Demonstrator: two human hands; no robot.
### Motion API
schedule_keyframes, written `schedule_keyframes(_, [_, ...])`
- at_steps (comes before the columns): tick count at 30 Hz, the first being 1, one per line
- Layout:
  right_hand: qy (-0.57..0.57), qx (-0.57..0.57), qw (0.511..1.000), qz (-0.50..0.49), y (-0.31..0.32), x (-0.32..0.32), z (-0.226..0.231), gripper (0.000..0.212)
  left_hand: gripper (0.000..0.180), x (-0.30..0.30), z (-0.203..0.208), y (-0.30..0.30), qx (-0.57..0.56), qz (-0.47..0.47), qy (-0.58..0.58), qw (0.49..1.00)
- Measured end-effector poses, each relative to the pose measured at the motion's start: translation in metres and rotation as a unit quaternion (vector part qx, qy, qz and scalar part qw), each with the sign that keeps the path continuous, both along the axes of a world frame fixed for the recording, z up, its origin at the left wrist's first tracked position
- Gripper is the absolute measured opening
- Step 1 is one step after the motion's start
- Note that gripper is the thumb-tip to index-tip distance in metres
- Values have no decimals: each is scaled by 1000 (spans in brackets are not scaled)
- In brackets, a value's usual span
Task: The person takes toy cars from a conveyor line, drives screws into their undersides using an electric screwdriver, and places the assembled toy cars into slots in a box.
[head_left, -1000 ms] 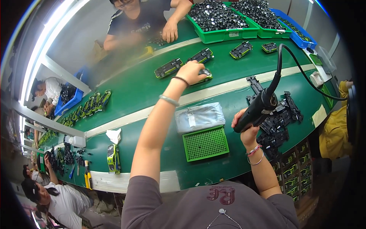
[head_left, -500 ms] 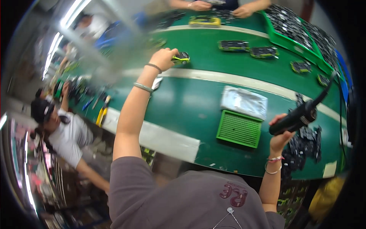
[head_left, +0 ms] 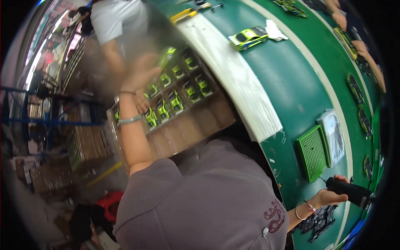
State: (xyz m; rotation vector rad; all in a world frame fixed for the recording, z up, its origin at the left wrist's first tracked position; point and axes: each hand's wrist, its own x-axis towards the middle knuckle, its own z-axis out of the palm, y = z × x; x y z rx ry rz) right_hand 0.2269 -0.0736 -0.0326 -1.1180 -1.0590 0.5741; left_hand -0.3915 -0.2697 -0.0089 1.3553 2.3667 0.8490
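Note:
My left hand [head_left: 141, 73], smeared by motion, is over a brown partitioned carton [head_left: 204, 127] at the left. Its fingertips are beside a tilted green-and-black toy car [head_left: 168, 57]; whether they grip it I cannot tell. Several similar toy cars [head_left: 175, 102] sit in the compartments. A co-worker's hand [head_left: 141, 103] reaches in below my left hand. At the lower right, my right hand [head_left: 327, 197] is closed round a black electric screwdriver [head_left: 349, 191], its thin bit pointing left toward a green perforated tray [head_left: 313, 154].
A toy car [head_left: 250, 37] rests on the green table [head_left: 291, 83] beside white crumpled material [head_left: 275, 31]. A silvery plastic bag [head_left: 333, 135] lies by the tray. Dark car parts [head_left: 316, 221] are piled near my right forearm. A co-worker in white [head_left: 118, 18] stands at upper left.
My view has turned left. My left hand has moved from a toy car on the far green surface to the carton. My right hand keeps the screwdriver, now tipped over with its bit leftward.

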Motion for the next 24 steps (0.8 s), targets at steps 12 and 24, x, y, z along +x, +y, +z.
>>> schedule_keyframes(12, [-23, 5, 1000, 9, -1, -5, 3, 93, 45, -16, -127, -188, -524, 365, -71, 766])
schedule_keyframes(24, [-6, 1, 999, -38, -3, 7, -10, 90, 33, -81, -114, -123, -96, 391, 267, 875])
